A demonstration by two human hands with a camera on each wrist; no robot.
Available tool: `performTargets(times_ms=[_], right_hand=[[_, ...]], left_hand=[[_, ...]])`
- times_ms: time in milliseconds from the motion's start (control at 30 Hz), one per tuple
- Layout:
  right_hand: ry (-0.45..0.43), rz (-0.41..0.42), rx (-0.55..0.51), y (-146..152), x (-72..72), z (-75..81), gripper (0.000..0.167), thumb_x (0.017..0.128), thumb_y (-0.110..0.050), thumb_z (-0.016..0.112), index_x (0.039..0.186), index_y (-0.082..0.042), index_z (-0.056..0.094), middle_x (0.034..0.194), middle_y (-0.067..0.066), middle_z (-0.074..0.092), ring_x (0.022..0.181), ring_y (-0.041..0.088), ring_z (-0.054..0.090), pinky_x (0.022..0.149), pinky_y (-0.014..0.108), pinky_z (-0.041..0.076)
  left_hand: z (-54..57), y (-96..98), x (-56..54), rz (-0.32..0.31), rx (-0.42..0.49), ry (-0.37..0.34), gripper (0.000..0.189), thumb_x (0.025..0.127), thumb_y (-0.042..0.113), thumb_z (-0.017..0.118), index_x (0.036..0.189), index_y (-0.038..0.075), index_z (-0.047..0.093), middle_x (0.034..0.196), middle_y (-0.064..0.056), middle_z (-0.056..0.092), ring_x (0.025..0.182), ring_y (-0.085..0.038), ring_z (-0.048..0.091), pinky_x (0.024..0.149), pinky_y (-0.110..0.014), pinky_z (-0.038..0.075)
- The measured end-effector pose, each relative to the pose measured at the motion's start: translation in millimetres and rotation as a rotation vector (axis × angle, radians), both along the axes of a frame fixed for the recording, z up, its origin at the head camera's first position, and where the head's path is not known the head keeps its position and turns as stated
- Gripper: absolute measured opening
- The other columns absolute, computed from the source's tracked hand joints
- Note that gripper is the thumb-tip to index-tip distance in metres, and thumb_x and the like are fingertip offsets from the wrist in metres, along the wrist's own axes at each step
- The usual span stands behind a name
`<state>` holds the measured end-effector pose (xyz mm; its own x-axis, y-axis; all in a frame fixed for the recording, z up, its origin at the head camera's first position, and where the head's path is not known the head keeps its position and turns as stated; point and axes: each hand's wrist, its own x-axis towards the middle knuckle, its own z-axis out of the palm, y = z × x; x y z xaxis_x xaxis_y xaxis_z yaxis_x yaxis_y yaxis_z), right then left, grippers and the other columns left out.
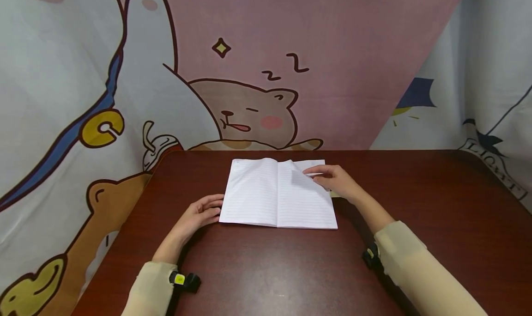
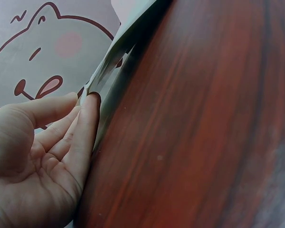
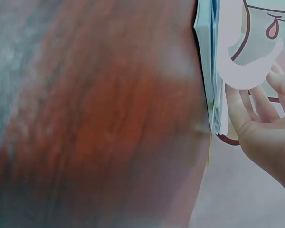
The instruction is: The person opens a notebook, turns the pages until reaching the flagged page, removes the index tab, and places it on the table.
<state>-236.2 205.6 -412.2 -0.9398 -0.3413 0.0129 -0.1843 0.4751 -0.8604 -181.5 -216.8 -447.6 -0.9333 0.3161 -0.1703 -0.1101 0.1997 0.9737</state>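
Sleeves: two, pale cream; left sleeve (image 1: 151, 283), right sleeve (image 1: 420, 265).
Wrist units: two, black, one at each cuff; the left wrist unit (image 1: 185, 280) bears a bright yellow patch, the right wrist unit (image 1: 370, 257) is partly hidden.
Surface (image 1: 270, 274): dark reddish-brown, wood-grained, glossy.
Left hand (image 1: 200, 213): fingers loosely extended, tips at the notebook's left edge; whether this grip pinches the edge, I cannot tell.
Notebook (image 1: 249, 196): one, white, ruled, lying open on the surface toward its far edge, between the hands.
Right hand (image 1: 334, 179): at the notebook's right side, touching a raised leaf (image 1: 305, 198); tips partly hidden, so whether this grip pinches or merely pushes, I cannot tell.
Yellow edge (image 1: 335, 194): pale, showing just beside the notebook's right side, below the right hand.
Backdrop (image 1: 353, 75): hanging cloth, pink and white, printed with a sleeping cartoon animal (image 1: 253, 112) and a yellow bell (image 1: 101, 128).
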Motion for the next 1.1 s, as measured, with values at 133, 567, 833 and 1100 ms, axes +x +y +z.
performTargets(times_ms=[133, 567, 833, 1100], right_hand=[[0.000, 0.047, -0.022, -1, 0.4, 1.1, 0.032, 0.098, -0.006, 0.059, 0.130, -0.006, 0.066, 0.142, 0.019, 0.057, 0.117, 0.033, 0.061, 0.083, 0.027, 0.051], [-0.025, 0.065, -0.076, -11, 2.1, 5.8, 0.030, 0.096, -0.011, 0.064, 0.124, 0.000, 0.068, 0.135, 0.020, 0.062, 0.100, 0.006, 0.066, 0.078, 0.018, 0.054], [0.001, 0.106, -0.108, -17, 2.5, 5.6, 0.029, 0.096, -0.006, 0.062, 0.123, 0.005, 0.067, 0.132, 0.024, 0.063, 0.105, 0.013, 0.067, 0.082, 0.019, 0.056], [0.087, 0.140, -0.067, -26, 2.3, 3.0, 0.029, 0.095, -0.003, 0.062, 0.122, 0.003, 0.068, 0.131, 0.021, 0.064, 0.119, 0.040, 0.063, 0.087, 0.015, 0.051]], left_hand=[[-0.5, -0.3, -0.4, -0.011, 0.012, 0.001, 0.051, 0.101, 0.010, 0.057, 0.148, 0.000, 0.042, 0.144, -0.029, 0.048, 0.104, -0.003, 0.064, 0.088, -0.022, 0.056], [-0.9, -1.1, -0.1, -0.021, 0.021, 0.006, 0.051, 0.101, 0.010, 0.057, 0.148, 0.000, 0.041, 0.145, -0.029, 0.048, 0.106, -0.004, 0.064, 0.089, -0.022, 0.056], [-0.6, -0.7, -0.1, -0.016, 0.020, 0.006, 0.052, 0.100, 0.011, 0.058, 0.148, 0.001, 0.042, 0.144, -0.028, 0.048, 0.105, -0.004, 0.065, 0.089, -0.022, 0.056], [-0.7, -0.6, 0.1, -0.016, 0.023, 0.005, 0.052, 0.100, 0.012, 0.058, 0.148, 0.001, 0.042, 0.145, -0.028, 0.048, 0.106, -0.004, 0.065, 0.089, -0.023, 0.056]])
